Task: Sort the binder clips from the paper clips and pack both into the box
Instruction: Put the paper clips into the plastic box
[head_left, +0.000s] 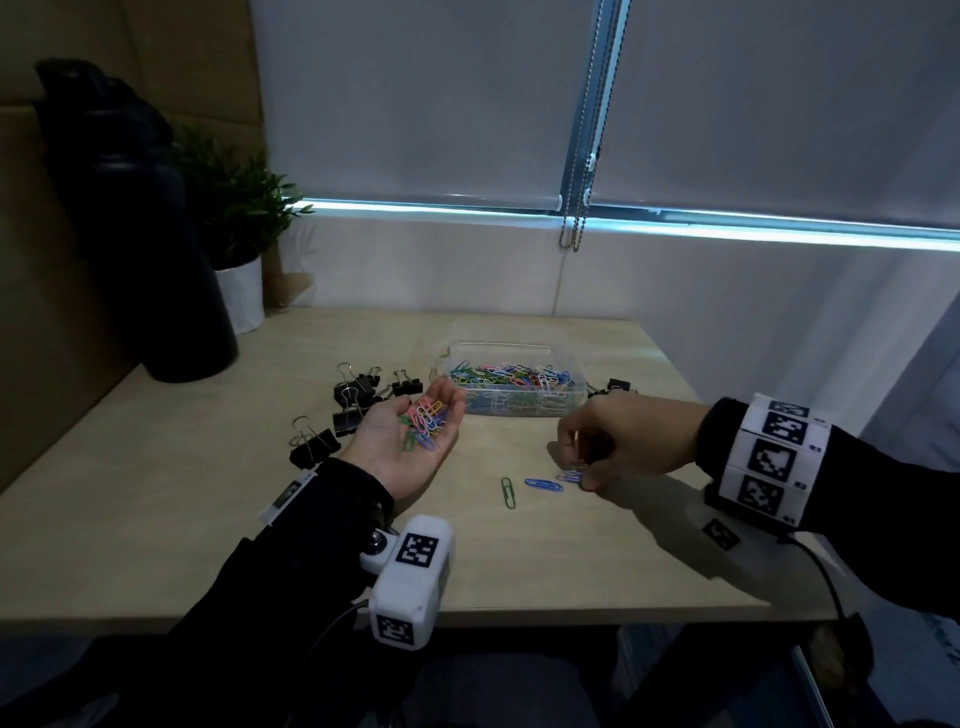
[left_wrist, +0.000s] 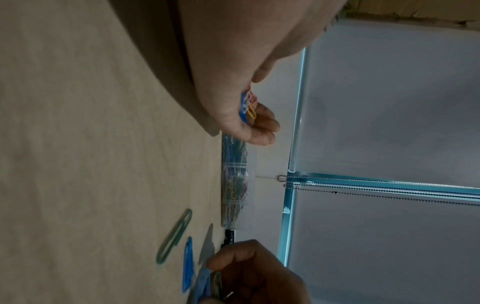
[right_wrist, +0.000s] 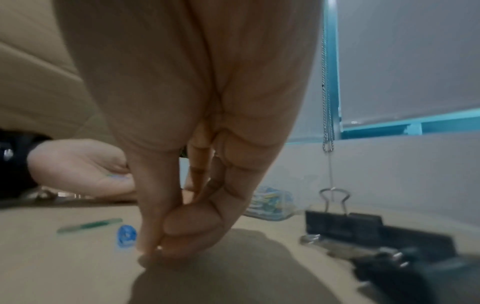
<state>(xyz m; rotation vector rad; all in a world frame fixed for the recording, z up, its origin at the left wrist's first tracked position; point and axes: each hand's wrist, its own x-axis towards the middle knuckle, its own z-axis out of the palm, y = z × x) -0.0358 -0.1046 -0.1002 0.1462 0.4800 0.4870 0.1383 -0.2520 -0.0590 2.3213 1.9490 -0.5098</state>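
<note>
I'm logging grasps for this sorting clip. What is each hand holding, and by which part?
The left hand cradles a pile of coloured paper clips on its upturned palm. The right hand pinches paper clips off the table at its fingertips; which part cannot be told.

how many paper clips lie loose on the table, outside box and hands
2: a green paper clip and, right of it, a blue paper clip. The right hand pinches others beside them and may hide more.

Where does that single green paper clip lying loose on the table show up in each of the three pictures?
Head: green paper clip lies center, nearest the table's front edge.
Left wrist: lower left, running diagonally.
Right wrist: blurred streak at lower left.
Shared landmark: the blue paper clip beside it.
</note>
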